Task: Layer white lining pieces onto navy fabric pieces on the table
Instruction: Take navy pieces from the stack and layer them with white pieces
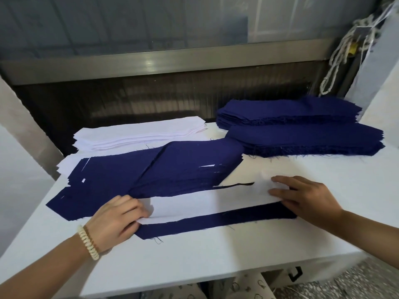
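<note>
A long white lining piece (207,201) lies across a navy fabric piece (216,220) near the table's front, leaving a navy strip showing along the near edge. My left hand (117,221) pinches the lining's left end with curled fingers. My right hand (306,197) rests flat on the lining's right end, fingers straight. Behind them lies a fanned pile of navy pieces with lining edges peeking out (151,169). A stack of white lining (138,134) sits at the back left. Two stacks of navy pieces (302,130) sit at the back right.
The white table (216,255) ends close in front of me and at the left. A dark recess and a metal rail (151,65) run behind it. White cords (345,52) hang at the far right. A loose dark thread (235,185) lies on the lining.
</note>
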Demonstrator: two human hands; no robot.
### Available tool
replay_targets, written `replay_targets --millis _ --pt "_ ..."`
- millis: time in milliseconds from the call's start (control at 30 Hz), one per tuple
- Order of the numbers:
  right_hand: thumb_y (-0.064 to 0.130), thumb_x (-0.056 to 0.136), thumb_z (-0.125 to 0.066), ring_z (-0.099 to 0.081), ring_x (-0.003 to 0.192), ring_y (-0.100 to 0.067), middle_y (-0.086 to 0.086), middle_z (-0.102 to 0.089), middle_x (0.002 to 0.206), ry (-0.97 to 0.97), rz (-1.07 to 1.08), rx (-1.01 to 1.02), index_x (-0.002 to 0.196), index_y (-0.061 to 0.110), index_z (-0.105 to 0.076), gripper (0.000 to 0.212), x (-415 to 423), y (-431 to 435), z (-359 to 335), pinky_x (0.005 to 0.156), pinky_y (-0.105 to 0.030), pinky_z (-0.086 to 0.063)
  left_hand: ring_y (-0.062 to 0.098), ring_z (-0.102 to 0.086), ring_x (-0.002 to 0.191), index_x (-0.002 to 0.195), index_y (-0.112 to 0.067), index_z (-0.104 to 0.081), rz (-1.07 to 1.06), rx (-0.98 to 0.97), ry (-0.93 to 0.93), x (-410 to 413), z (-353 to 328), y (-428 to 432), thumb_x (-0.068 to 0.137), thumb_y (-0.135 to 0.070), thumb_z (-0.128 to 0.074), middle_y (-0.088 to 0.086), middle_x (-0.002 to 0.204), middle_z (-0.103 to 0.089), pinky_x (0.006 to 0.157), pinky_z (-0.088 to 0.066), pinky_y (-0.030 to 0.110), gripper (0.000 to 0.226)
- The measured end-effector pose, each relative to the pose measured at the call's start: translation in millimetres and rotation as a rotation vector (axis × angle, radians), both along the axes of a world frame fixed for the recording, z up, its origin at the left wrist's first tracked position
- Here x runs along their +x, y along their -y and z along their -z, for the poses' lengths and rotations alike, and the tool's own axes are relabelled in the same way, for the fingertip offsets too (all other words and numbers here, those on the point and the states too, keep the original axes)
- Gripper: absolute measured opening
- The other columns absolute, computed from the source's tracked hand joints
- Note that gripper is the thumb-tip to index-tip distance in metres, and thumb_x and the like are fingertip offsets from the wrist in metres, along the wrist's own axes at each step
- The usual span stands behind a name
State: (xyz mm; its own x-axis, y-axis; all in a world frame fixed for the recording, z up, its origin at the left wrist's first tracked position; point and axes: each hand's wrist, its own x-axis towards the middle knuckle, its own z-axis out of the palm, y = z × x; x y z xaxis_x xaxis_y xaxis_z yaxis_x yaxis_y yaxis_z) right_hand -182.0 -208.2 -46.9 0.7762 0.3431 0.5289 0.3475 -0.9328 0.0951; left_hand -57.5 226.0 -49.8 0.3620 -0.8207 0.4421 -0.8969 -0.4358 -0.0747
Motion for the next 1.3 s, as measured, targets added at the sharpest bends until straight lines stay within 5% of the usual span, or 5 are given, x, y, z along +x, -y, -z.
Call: replay_targets --millis 300,733,900,1033,1300 --pt "-0.006 0.050 -0.087 -0.071 0.076 -0.026 -0.005 -0.073 0.097 -0.002 0.042 0.046 0.089 0.017 -0.078 0.046 -6 7 14 0.053 -0.039 -0.058 0.009 -0.048 0.080 0.095 -0.026 -0.054 -0.059 -0.001 -0.082 -6 10 -3 0.081 -0.015 -0.043 -0.004 0.090 -0.066 0.067 -0.036 0.023 0.021" --pt "-0.010 0.059 -0.082 -0.068 0.079 -0.028 -0.006 -0.071 0.089 -0.054 0.029 0.109 0.087 0.014 -0.078 0.038 -9 9 23 0.063 -0.036 -0.057 0.015 -0.048 0.084 0.102 -0.024 -0.058 -0.063 -0.108 0.061 -10 19 -6 0.102 -0.029 -0.025 0.000 0.082 -0.067 0.075 -0.038 0.029 0.033" --pt "0.013 0.080 -0.051 -0.066 0.077 -0.028 -0.005 -0.070 0.087 -0.014 0.003 0.094 0.086 0.014 -0.078 0.027 -9 10 23 0.064 -0.036 -0.056 0.016 -0.047 0.083 0.088 -0.014 -0.075 -0.091 -0.135 0.111 -11 20 -5 0.102 -0.028 -0.024 0.001 0.079 -0.067 0.075 -0.037 0.031 0.055" --pt "0.015 0.082 -0.045 -0.065 0.078 -0.028 -0.006 -0.069 0.086 -0.022 -0.002 0.123 0.086 0.012 -0.078 0.033 -10 11 23 0.068 -0.035 -0.056 0.015 -0.047 0.082 0.100 -0.021 -0.062 -0.077 -0.140 0.071 -9 19 -5 0.102 -0.028 -0.024 0.002 0.080 -0.066 0.074 -0.037 0.030 0.039" --pt "-0.005 0.074 -0.062 -0.048 0.090 -0.017 -0.011 -0.068 0.089 -0.043 0.045 0.164 0.090 0.003 -0.075 0.022 -10 12 25 0.079 -0.027 -0.043 0.014 -0.046 0.081 0.105 -0.023 -0.055 -0.071 -0.108 0.052 -8 20 -7 0.100 -0.025 -0.027 0.002 0.081 -0.064 0.076 -0.037 0.027 0.029"
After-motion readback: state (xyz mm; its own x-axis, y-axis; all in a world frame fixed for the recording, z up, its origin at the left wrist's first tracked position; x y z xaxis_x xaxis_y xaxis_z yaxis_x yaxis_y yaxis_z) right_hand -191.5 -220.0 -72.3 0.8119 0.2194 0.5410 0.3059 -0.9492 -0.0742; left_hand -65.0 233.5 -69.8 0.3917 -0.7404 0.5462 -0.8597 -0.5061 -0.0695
